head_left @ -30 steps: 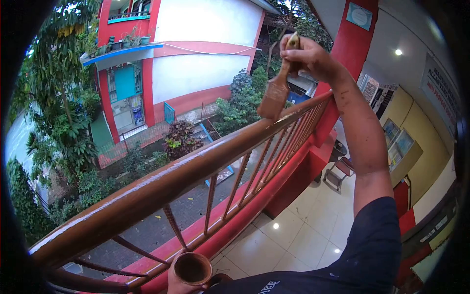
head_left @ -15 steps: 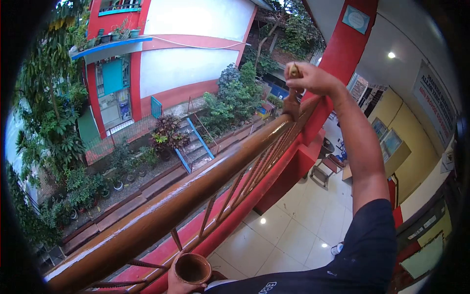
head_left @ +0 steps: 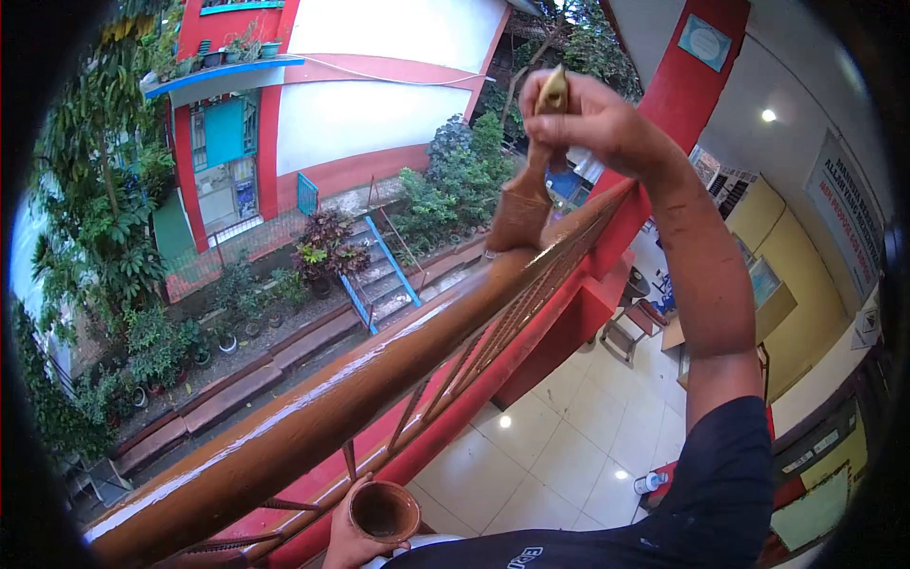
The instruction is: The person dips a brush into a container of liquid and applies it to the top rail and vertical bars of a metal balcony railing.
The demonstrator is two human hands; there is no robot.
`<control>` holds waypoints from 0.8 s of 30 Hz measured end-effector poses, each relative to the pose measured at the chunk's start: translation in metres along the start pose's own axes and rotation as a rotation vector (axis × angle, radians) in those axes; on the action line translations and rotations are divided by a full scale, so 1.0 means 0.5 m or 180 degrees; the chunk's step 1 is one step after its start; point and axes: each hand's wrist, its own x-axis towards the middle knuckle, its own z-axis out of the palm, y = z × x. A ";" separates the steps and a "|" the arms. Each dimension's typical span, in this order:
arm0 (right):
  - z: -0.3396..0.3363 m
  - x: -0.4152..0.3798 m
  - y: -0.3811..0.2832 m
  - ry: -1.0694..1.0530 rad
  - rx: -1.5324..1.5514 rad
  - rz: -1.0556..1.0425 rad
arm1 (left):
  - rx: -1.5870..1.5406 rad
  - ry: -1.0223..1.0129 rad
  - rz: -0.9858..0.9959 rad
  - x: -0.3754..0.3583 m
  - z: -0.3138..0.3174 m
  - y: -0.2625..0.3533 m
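My right hand is closed around the handle of a paintbrush, whose bristles, coated in brown, touch the top of a thick brown railing. Wet, shiny streaks run along that railing. At the bottom of the view, my left hand grips a small round paint pot, brown on its rim and holding some dark liquid. The pot sits just below the railing, close to my body. Twisted brown bars lie under the railing.
A red pillar stands at the railing's far end, with a red ledge beneath. On the tiled floor to the right are a wooden chair and a white bottle. Plants and steps lie outside, below.
My right hand has drawn the brush nearer along the railing, to the left, and the brush now shows more fully. The left hand with the pot has shifted only slightly.
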 end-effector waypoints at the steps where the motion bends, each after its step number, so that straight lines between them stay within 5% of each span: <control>1: 0.010 0.006 -0.017 0.0172 0.0199 -0.0076 | -0.0022 -0.0008 -0.0023 0.000 0.003 0.004; 5: 0.006 0.033 0.045 0.0610 0.0620 0.0692 | -0.0117 -0.0075 0.0104 0.002 0.005 0.010; 9: -0.077 0.028 0.065 0.0711 -0.0543 0.1775 | -0.0312 -0.0075 0.0221 -0.004 -0.006 -0.007; 13: -0.043 0.064 0.035 0.0073 -0.2228 0.1161 | -0.0472 -0.0108 0.0103 -0.014 0.002 0.010; 18: 0.087 0.100 -0.062 -0.0529 -0.1169 0.0504 | -0.0445 -0.0205 0.0298 -0.018 0.002 0.009; 23: 0.155 0.140 -0.127 0.0162 0.1327 -0.0256 | -0.0151 -0.0265 0.0203 -0.023 -0.006 0.008; 24: 0.167 0.149 -0.125 -0.0026 0.1336 0.0077 | -0.0246 -0.0256 0.0183 -0.025 -0.009 -0.004</control>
